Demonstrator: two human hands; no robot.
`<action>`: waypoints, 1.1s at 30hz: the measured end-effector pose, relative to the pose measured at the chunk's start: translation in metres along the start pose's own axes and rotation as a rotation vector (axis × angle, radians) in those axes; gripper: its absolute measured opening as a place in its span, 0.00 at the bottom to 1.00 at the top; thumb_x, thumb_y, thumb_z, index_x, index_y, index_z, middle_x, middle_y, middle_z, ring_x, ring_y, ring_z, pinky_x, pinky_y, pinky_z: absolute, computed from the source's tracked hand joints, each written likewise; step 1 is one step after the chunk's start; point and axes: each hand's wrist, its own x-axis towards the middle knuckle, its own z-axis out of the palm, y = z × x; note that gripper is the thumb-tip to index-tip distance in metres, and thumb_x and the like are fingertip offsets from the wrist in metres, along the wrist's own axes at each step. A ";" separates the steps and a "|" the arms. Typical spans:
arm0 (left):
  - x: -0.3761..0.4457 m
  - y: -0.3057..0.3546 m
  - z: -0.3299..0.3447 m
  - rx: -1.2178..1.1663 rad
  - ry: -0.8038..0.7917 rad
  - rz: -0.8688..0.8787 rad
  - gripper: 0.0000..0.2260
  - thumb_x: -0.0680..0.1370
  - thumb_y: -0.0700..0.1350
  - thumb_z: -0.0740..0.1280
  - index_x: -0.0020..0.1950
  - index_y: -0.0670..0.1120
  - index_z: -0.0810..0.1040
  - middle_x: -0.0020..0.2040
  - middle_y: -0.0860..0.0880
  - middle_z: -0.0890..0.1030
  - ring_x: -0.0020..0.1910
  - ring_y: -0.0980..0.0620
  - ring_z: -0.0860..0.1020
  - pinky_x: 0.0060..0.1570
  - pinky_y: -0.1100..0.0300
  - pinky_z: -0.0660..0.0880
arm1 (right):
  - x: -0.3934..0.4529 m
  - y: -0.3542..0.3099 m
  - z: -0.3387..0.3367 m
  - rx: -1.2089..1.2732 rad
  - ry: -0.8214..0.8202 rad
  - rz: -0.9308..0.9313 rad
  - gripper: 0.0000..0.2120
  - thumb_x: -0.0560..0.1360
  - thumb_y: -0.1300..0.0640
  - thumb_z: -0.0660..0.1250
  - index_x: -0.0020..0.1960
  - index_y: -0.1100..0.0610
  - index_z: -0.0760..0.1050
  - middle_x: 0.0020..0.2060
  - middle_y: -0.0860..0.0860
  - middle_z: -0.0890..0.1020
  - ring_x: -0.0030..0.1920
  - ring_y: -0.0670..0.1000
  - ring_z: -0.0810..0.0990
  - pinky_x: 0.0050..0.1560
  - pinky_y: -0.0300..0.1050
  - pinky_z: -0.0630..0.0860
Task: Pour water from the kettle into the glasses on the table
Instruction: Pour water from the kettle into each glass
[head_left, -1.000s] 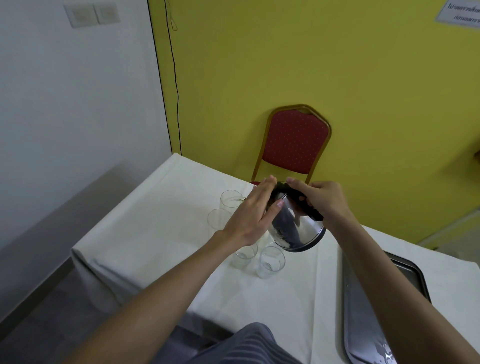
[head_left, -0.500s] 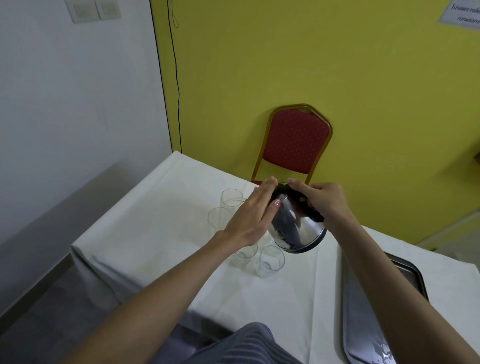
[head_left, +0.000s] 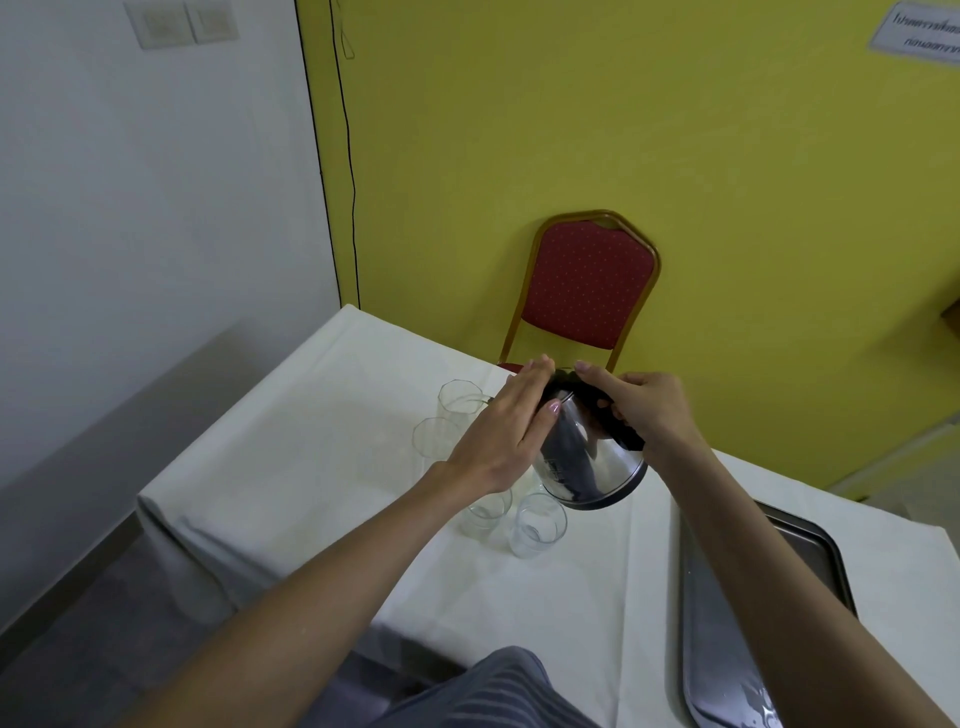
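I count four glasses (head_left: 536, 525) on the bench (head_left: 311, 415), one kettle (head_left: 587, 457), one tray (head_left: 727, 623) at lower right, one chair (head_left: 587, 280) behind.

Barely any change across the second

The kettle (head_left: 587, 457) sits a shade steeper under the left hand (head_left: 511, 431) fingers; the right hand (head_left: 647, 410) grip looks unchanged.

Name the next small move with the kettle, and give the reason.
Probably keep tipping the kettle toward the far glass: the right hand grips its handle, the left hand steadies its top, and the spout already points there.
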 end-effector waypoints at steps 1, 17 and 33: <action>0.000 0.000 0.000 0.003 0.001 0.002 0.26 0.84 0.55 0.49 0.80 0.47 0.52 0.80 0.51 0.55 0.78 0.57 0.50 0.73 0.62 0.52 | -0.001 0.000 0.000 0.007 0.000 0.003 0.27 0.60 0.34 0.79 0.31 0.59 0.80 0.30 0.56 0.81 0.34 0.56 0.78 0.39 0.52 0.74; 0.002 0.000 -0.002 0.035 -0.031 -0.010 0.25 0.84 0.55 0.49 0.80 0.49 0.52 0.80 0.52 0.54 0.78 0.59 0.48 0.73 0.62 0.50 | -0.009 0.010 0.004 0.188 -0.018 0.056 0.26 0.58 0.37 0.81 0.33 0.61 0.81 0.29 0.58 0.82 0.32 0.60 0.80 0.37 0.54 0.76; 0.010 0.019 -0.001 0.173 -0.052 0.167 0.25 0.85 0.53 0.50 0.79 0.44 0.56 0.80 0.49 0.55 0.78 0.59 0.46 0.73 0.68 0.44 | -0.014 0.047 -0.004 0.596 -0.048 0.030 0.11 0.73 0.56 0.75 0.33 0.55 0.84 0.24 0.47 0.82 0.23 0.42 0.78 0.23 0.31 0.71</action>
